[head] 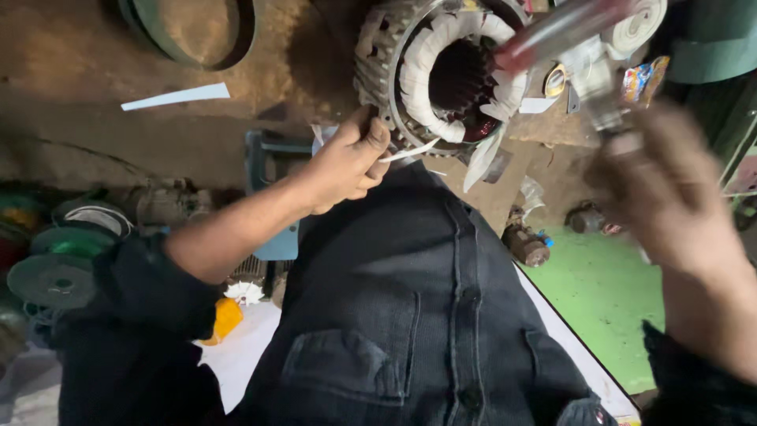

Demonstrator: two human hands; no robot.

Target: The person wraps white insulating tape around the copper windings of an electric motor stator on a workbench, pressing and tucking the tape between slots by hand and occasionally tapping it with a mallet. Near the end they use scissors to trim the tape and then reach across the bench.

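A round motor stator (441, 71) with a finned metal housing, copper windings and white insulation paper around its bore stands on the brown workbench (95, 71). My left hand (347, 162) rests against the stator's lower left rim, fingers curled, pinching a thin white paper strip (406, 152). My right hand (670, 197) is raised at the right and blurred. It grips a tool with a red and clear handle (564, 31) that points toward the stator's upper right.
A white paper strip (177, 96) lies on the bench at left, below a round metal ring (189, 31). Green wire spools (59, 260) sit at lower left, small motor parts (527, 244) and a green floor (607, 292) at right. A blue stool (272, 170) stands below the bench.
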